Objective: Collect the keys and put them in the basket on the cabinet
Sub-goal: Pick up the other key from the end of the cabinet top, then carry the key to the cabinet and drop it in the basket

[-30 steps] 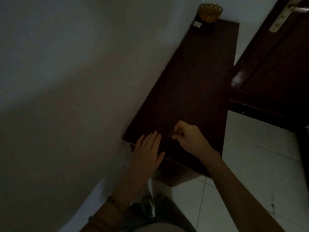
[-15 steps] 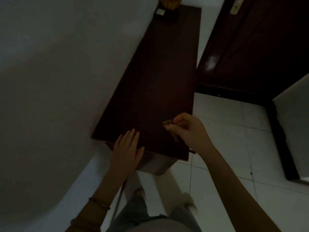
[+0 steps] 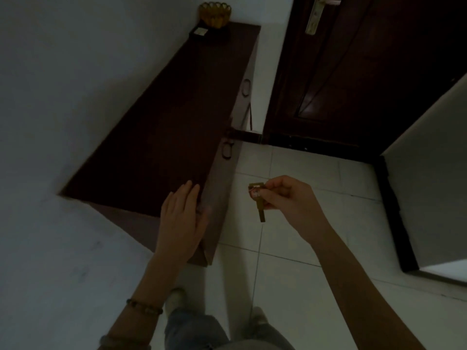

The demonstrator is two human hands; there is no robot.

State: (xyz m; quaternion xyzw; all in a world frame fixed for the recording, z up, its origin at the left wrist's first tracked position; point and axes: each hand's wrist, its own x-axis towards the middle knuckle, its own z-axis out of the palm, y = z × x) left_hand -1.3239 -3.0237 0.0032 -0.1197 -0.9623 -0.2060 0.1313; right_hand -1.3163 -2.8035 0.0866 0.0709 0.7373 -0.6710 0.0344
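My right hand (image 3: 285,198) is out over the white floor tiles (image 3: 290,251), clear of the cabinet (image 3: 161,137), with thumb and fingertips pinched on the head of a brass-coloured key (image 3: 259,200). Its blade hangs down below my fingers. There is a pale, reddish patch at the key's head, perhaps a tag or a second key, but the light is too dim for me to tell which, or how many keys I hold.

My left hand (image 3: 183,221) lies flat and open on the near right corner of the dark cabinet top, fingers together and pointing away from me, clamped on nothing. A beaded bracelet (image 3: 144,305) circles that wrist.

The basket (image 3: 214,15) stands at the far end of the cabinet top, against the wall (image 3: 75,72), well apart from the key. It looks amber with a scalloped rim; I cannot see inside it. Just beside it sits a small dark flat thing with a pale label (image 3: 201,32), too small to identify.

Two loop handles (image 3: 227,150) show on the cabinet's front, mostly in shadow. To the right is a dark wooden door (image 3: 366,72) with a metal handle plate (image 3: 313,18), its lever cut off by the top edge. My jeans and shoes (image 3: 175,299) show blurred at the bottom.
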